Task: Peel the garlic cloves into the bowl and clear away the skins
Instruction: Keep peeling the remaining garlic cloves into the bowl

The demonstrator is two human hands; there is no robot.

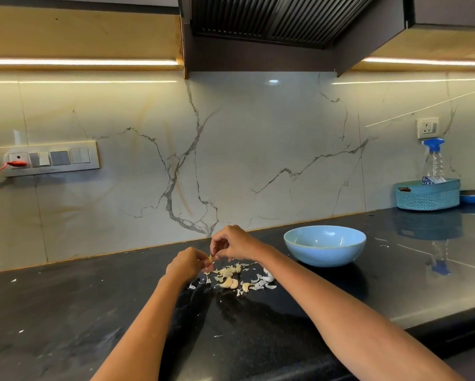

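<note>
Peeling in progress: one garlic clove (211, 259) pinched between left hand (186, 264) and right hand (232, 243), held above the skins (232, 270).

Suggest left holds the clove steady while right fingertips strip skin downward onto the pile. Counted on countertop (65, 312): about three loose cloves (small, uncertain); one blue bowl (324, 244) toward the back edge.

Countertop (258, 325) — black stone, polished. Bowl (325, 248) — glossy blue ceramic. Garlic skins (254, 281) papery. Basket (428, 198) woven-look plastic.
</note>
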